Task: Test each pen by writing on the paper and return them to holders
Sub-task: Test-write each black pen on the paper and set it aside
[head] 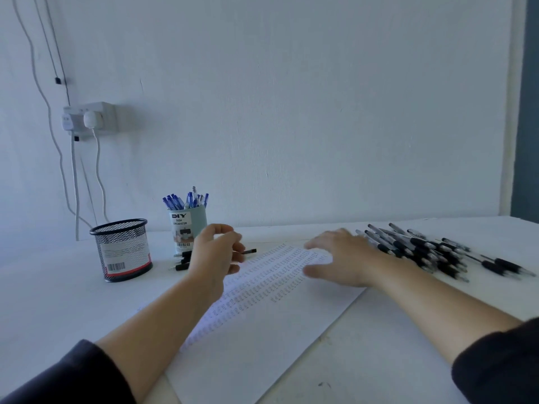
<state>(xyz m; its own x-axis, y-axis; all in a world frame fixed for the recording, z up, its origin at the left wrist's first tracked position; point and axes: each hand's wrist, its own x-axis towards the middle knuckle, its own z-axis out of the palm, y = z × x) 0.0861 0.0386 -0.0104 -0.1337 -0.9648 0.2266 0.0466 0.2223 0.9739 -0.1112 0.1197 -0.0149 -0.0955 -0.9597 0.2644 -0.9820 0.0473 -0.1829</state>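
Standing against a pale wall (291, 112), the white counter (52, 301) held paper (262, 330); left hand (217, 255) pinched a pen (249, 252), right hand (341, 258) lay flat, fingers straight.

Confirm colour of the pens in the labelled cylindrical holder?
Blue pens, standing in the pale teal cylindrical holder; head view.

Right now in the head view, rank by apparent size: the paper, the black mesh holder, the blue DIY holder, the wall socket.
1. paper
2. black mesh holder
3. blue DIY holder and wall socket: look alike, and the socket is farther away, so unranked.
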